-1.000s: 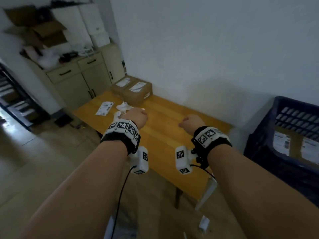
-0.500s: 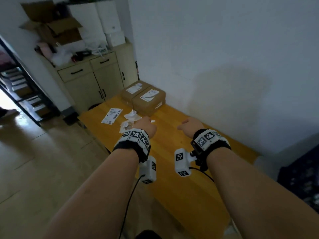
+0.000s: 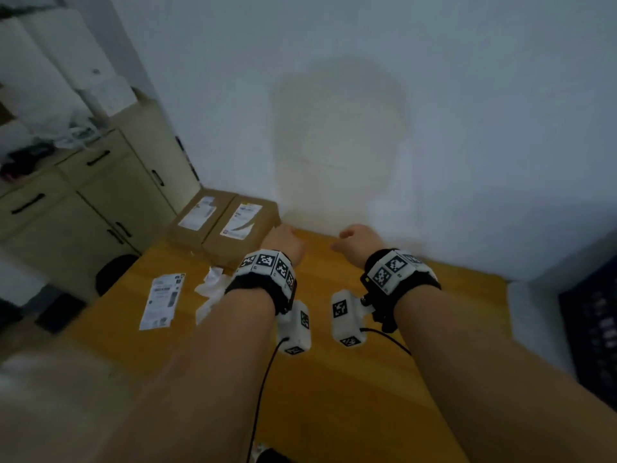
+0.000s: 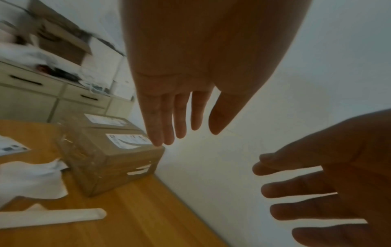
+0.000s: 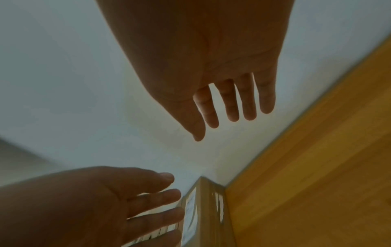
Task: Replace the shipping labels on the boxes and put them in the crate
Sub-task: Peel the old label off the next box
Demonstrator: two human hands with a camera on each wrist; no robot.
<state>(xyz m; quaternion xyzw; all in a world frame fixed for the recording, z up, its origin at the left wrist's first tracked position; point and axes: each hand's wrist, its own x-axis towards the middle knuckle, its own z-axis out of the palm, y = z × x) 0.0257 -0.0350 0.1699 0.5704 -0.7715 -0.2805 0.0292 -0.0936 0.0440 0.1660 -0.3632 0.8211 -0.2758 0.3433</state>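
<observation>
since half a second ago both arms have reached further over the table [image 3: 334,379], and the near box [image 3: 240,228] now lies just beyond the left hand [image 3: 283,243]. both hands hang above the wood with fingers straight and spread, holding nothing; the left fingertips [image 4: 157,140] hover at the box's top edge by its label [image 4: 127,140]. the right hand [image 3: 359,240] floats apart, off that box's right side.
</observation>
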